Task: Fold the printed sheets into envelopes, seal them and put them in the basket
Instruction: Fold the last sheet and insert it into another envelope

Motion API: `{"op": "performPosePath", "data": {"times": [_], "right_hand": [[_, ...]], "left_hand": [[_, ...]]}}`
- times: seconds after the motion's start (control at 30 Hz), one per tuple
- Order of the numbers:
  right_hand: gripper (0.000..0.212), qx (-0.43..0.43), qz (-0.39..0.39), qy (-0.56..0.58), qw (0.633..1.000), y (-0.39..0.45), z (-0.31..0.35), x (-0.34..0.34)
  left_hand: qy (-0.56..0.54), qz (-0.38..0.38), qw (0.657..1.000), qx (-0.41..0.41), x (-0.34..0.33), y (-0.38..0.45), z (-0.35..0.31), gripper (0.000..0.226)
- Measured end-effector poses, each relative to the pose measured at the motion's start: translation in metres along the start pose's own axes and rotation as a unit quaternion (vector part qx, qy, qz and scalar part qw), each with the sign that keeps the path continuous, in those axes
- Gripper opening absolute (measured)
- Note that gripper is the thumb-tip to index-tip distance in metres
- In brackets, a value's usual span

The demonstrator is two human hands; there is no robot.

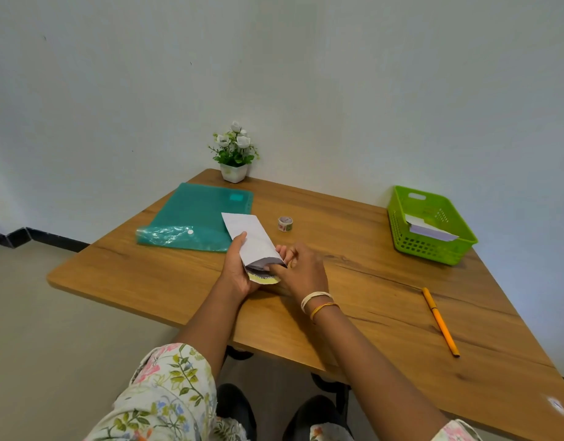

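A white envelope (250, 238) is held tilted above the middle of the wooden table (385, 281). My left hand (237, 268) grips its left edge from below. My right hand (301, 268) has fingers at the envelope's open lower end, where a folded printed sheet (265, 278) with a yellow and dark edge sticks out. A small roll of patterned tape (285, 224) stands just behind the hands. The green basket (401, 224) sits at the table's right back corner with a white envelope (428, 230) lying inside it.
A teal plastic folder (191, 218) lies at the back left of the table. A white pot of artificial flowers (234, 154) stands at the far corner by the wall. An orange pen (440, 321) lies at the right front.
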State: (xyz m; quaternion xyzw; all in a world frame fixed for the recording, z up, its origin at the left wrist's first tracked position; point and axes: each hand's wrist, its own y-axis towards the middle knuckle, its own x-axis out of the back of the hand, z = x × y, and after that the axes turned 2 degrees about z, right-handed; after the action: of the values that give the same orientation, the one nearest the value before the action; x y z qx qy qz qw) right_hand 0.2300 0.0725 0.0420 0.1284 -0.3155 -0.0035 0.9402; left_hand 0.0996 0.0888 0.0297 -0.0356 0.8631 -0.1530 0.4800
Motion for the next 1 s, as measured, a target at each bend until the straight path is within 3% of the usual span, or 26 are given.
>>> {"op": "performPosePath", "data": {"times": [0.1,0.17,0.23,0.33,0.43,0.5,0.6,0.7,0.83,1.0], "right_hand": [[0.026,-0.004,0.017,-0.021,1.000,0.004,-0.004,-0.006],[0.022,-0.001,0.045,0.046,0.998,0.005,-0.008,-0.007],[0.033,0.012,0.112,0.120,0.986,0.003,-0.012,0.000],[0.052,0.048,0.200,0.113,0.972,0.000,-0.022,0.017],[0.040,0.054,0.135,0.087,0.986,-0.002,-0.033,0.025],[0.031,0.048,0.096,0.078,0.991,-0.006,-0.038,0.031],[0.034,0.056,0.113,0.036,0.991,-0.011,-0.043,0.043],[0.023,0.052,0.108,-0.009,0.993,-0.018,-0.050,0.048],[0.016,0.037,0.066,-0.045,0.996,-0.022,-0.062,0.051],[0.020,-0.009,0.011,-0.051,0.999,-0.021,-0.077,0.053]], "left_hand": [[0.014,0.006,1.000,-0.001,-0.002,-0.002,0.000,0.042],[0.032,0.005,0.999,-0.007,-0.004,-0.005,0.001,0.031],[0.018,0.017,1.000,0.004,-0.003,-0.005,0.001,0.029],[0.002,0.046,0.998,0.043,0.002,-0.001,0.001,0.048],[0.036,0.074,0.996,0.042,0.003,0.002,0.004,0.049],[0.079,0.051,0.995,0.025,0.002,0.004,0.007,0.046],[0.198,0.019,0.980,-0.016,0.000,0.006,0.013,0.043],[0.350,0.001,0.933,-0.083,-0.004,0.005,0.019,0.045],[0.562,-0.013,0.812,-0.156,-0.009,0.007,0.030,0.053],[0.655,0.012,0.729,-0.199,-0.012,0.003,0.046,0.065]]}}
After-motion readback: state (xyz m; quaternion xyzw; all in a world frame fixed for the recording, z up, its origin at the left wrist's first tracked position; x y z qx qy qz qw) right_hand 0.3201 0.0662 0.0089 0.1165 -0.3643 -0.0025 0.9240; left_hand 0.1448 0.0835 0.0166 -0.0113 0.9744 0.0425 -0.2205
